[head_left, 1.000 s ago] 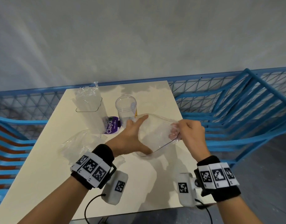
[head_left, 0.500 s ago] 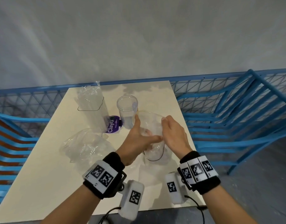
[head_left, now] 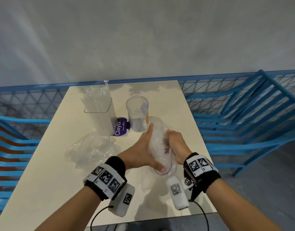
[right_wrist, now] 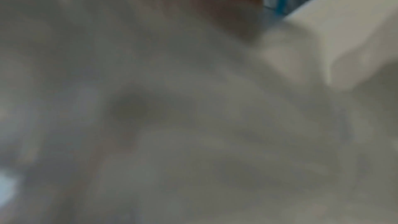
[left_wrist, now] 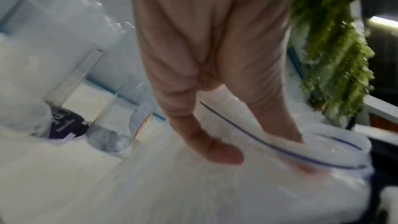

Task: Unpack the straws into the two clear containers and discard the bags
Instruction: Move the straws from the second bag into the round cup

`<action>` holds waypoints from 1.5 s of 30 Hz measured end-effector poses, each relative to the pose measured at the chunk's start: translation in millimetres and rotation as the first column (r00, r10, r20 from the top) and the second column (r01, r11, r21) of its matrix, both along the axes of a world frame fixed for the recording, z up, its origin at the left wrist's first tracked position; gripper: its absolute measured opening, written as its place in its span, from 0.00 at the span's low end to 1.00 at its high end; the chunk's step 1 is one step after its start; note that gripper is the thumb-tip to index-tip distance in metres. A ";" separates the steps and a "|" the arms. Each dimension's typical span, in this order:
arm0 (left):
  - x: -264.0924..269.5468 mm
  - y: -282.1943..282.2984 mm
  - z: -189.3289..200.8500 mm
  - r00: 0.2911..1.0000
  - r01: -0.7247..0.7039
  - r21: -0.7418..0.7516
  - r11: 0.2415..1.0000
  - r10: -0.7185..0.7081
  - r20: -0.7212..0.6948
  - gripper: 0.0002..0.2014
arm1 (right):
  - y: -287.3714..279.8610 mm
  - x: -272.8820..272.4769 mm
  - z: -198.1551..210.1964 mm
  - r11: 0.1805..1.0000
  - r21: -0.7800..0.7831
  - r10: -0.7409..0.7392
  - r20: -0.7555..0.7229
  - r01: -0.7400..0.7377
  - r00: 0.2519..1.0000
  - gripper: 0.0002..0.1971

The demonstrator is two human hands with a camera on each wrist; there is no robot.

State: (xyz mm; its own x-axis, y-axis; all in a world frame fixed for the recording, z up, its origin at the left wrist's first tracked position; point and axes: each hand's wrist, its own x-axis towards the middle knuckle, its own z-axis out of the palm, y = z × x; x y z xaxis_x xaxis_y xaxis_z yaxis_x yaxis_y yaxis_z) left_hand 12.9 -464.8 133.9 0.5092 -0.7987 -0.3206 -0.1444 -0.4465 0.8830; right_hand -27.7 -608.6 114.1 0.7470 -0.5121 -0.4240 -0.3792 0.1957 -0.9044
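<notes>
You hold the zip bag [head_left: 157,144] upright between both hands, just above the bench [head_left: 48,172], near its right edge and close in front of the round container [head_left: 137,118]. Your left hand [head_left: 140,151] cups the bag's left side, fingers [head_left: 149,130] nearly straight along it and thumb pressed near the zip end at the bottom. Your right hand [head_left: 175,144] presses the other side; its fingers are hidden behind the plastic, so you cannot tell their curl. The right wrist view is blurred grey.

Step in hand, as judged: squeezing an emptied bag flat for discarding. Whether any straws remain inside is not readable.

Straws [head_left: 97,104] already stand in the square container [head_left: 100,114]. The round container looks empty. Another crumpled bag [head_left: 91,148] lies at bench left.

Next move likely calls for compacting the bag to one-hand size, then carrying it off the bench. Slick film may spring open.

Versus a second ago: bag was spread wide and flat, hands well apart; now hands close together, bag narrowed.
</notes>
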 end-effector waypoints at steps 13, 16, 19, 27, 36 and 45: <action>28.4 -7.1 -30.6 0.940 -0.340 -0.190 0.921 0.324 -0.108 0.58 | 8.7 8.2 26.5 0.855 -0.517 -0.034 0.028 0.044 0.999 0.13; 38.9 9.9 -28.6 0.935 -0.304 -0.183 0.935 0.257 -0.244 0.61 | 6.2 14.8 16.3 0.960 -0.130 -0.241 0.056 0.246 0.969 0.14; 42.1 27.6 -25.1 0.931 -0.190 -0.082 0.978 0.153 -0.330 0.57 | 13.5 13.8 1.7 0.933 0.157 -0.327 0.003 0.323 0.945 0.14; 60.4 28.8 -2.8 0.727 -0.175 -0.265 0.948 -0.057 -0.685 0.49 | 27.8 22.2 3.7 0.727 0.372 -0.642 0.070 0.577 0.764 0.20; 57.4 37.0 -12.9 0.886 -0.171 -0.153 0.973 0.084 -0.455 0.43 | 40.7 16.6 9.7 0.576 0.476 -0.767 0.033 0.664 0.641 0.15; 63.2 28.3 -20.2 0.552 -0.423 -0.253 0.870 0.026 -0.833 0.36 | 34.4 15.4 26.3 0.730 0.354 -0.656 0.124 0.585 0.744 0.18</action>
